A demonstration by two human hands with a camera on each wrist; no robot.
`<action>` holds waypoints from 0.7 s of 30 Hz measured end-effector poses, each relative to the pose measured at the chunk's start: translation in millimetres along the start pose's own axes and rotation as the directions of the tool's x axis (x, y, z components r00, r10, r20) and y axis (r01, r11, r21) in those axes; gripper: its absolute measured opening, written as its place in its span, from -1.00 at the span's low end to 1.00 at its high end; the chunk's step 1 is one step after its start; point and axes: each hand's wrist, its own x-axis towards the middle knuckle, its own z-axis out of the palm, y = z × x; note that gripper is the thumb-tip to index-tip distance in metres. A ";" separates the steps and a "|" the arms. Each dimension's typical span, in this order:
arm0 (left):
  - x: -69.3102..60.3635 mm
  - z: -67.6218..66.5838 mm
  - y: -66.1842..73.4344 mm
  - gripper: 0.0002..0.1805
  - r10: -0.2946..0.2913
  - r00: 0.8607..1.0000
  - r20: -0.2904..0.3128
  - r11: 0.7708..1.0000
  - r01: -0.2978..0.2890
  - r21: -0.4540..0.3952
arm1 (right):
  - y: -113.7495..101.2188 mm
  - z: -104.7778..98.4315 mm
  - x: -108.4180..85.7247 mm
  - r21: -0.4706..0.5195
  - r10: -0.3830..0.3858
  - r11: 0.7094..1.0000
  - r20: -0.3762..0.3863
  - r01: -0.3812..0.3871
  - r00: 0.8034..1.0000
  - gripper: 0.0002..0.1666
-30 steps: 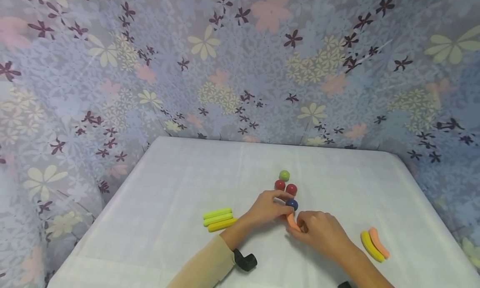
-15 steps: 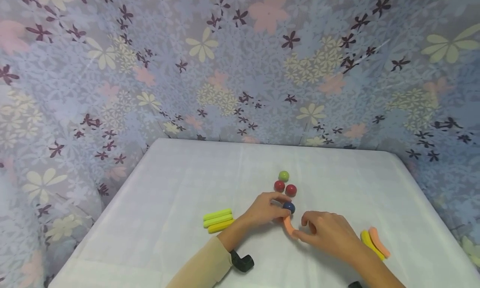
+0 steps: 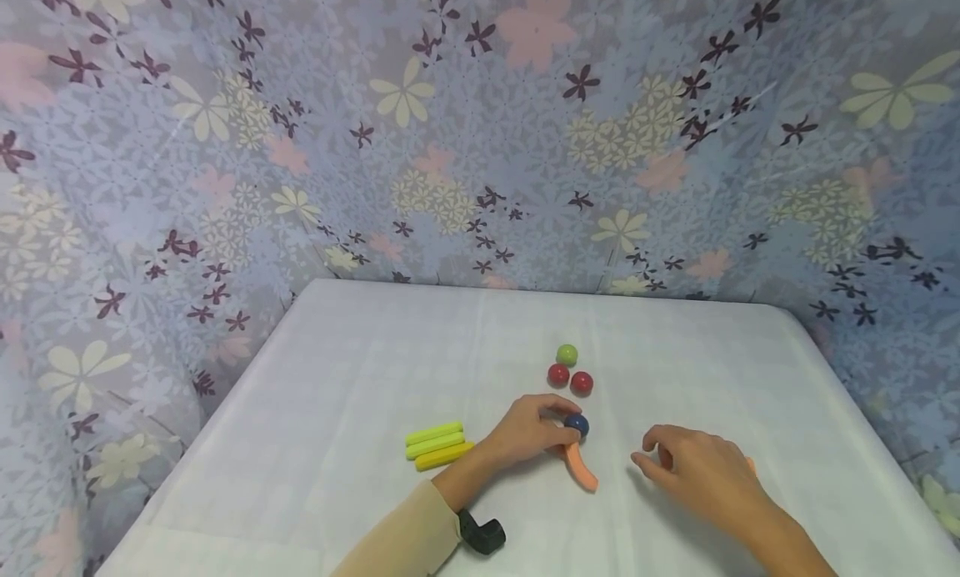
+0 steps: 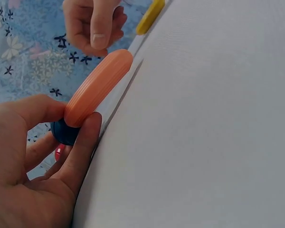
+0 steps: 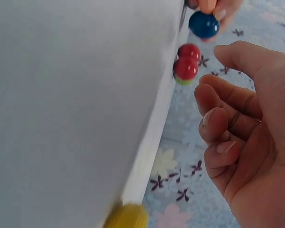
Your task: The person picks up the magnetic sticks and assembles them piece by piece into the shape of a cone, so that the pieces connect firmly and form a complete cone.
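My left hand (image 3: 527, 431) pinches one end of a curved orange stick (image 3: 582, 470) between thumb and finger. A dark blue ball (image 3: 577, 425) sits right at that held end; in the left wrist view the ball (image 4: 64, 133) shows behind the stick (image 4: 99, 88). Whether the fingers also grip the ball is unclear. My right hand (image 3: 705, 475), to the right of the stick, has loosely bent fingers and holds nothing. Behind it peeks part of a second orange stick (image 3: 751, 465). A yellow piece (image 5: 127, 217) shows low in the right wrist view.
Beyond the blue ball lie two red balls (image 3: 558, 375) and a green ball (image 3: 567, 355). Yellow and yellow-green sticks (image 3: 435, 445) lie side by side left of my left forearm. White cloth (image 3: 360, 352) covers the table, and a floral curtain (image 3: 465, 143) hangs behind it.
My right hand has let go of the orange stick and moved right, now covering most of the orange and yellow pair there. The left hand has shifted slightly nearer with stick and blue ball.
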 end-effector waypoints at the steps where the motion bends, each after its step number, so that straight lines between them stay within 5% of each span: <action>1: 0.1 -0.2 -0.1 -0.67 0.003 1.000 0.001 1.000 -0.003 0.002 | 2.3 -1.5 -1.1 0.000 0.015 1.000 0.008 -0.015 1.000 -0.78; 10: -0.1 3.4 0.7 -0.67 -0.016 0.999 0.032 0.996 0.019 -0.084 | 31.6 -7.9 -17.6 -0.012 0.068 0.998 -0.045 -0.069 0.997 -0.74; 21: -0.5 3.3 -3.1 -0.69 0.004 1.000 0.028 0.998 -0.002 -0.063 | 59.1 -17.1 -29.4 0.007 0.135 0.991 0.047 -0.135 0.990 -0.65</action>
